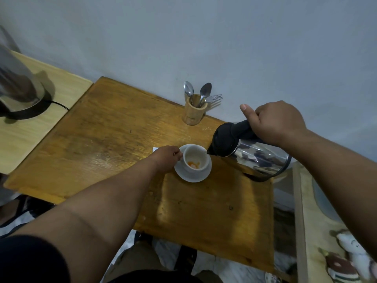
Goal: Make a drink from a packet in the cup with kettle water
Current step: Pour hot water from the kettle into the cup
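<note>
the right hand is closed around the black handle of the steel kettle, which is tilted with its spout at the right rim of the white cup. the left hand pinches the cup at its left side, fingers curled. orange powder lies in the cup's bottom; the cup sits on a saucer on the wooden desk. a white slip shows just beyond the left hand. far behind stands a wooden holder with spoons and a fork. far left, a second kettle rests on its base.
</note>
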